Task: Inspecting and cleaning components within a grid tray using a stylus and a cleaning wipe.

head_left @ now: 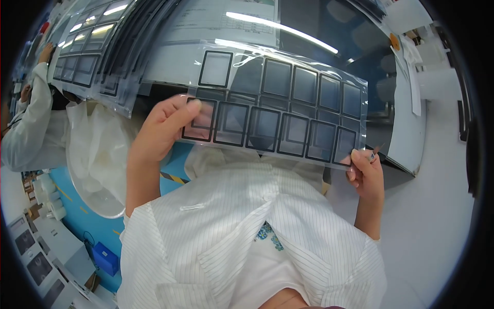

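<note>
Pinching clear sheet (275,104) by opposite edges — left fingers (181,114), right fingers (363,162) closed — dark worktop (355,38) beyond.

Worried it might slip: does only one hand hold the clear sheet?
No: the left hand grips the clear sheet at left, the right hand at right.

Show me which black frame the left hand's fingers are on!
The leftmost frame in the lower row: the left hand has fingers over this one, not the others.
</note>
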A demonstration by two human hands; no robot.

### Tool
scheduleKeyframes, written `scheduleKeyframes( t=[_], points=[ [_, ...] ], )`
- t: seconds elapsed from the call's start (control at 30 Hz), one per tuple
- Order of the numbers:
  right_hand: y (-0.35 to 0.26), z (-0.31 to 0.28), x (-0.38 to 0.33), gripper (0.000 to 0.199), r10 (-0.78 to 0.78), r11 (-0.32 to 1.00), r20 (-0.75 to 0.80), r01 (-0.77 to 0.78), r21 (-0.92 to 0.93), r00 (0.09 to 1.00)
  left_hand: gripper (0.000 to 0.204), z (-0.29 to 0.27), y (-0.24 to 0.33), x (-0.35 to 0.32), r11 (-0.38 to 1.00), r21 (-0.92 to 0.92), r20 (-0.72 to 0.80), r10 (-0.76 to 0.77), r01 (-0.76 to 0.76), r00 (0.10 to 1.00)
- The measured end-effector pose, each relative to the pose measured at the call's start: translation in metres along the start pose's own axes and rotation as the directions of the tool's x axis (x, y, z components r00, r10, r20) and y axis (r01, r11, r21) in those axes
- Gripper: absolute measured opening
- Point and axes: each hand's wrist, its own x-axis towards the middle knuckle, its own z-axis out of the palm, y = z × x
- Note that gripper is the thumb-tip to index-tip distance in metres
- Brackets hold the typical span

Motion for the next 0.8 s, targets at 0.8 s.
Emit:
scheduleKeyframes(
  t=[0.8],
  points=[
    [-0.099, 0.095, 0.069, 0.017, -0.551, 0.058, 0.603, 0.748, -0.661, 0.576, 0.060, -0.010, 0.027, 0.002, 0.938, 0.307, 0.072, 0.145, -0.160, 0.987]
  ],
)
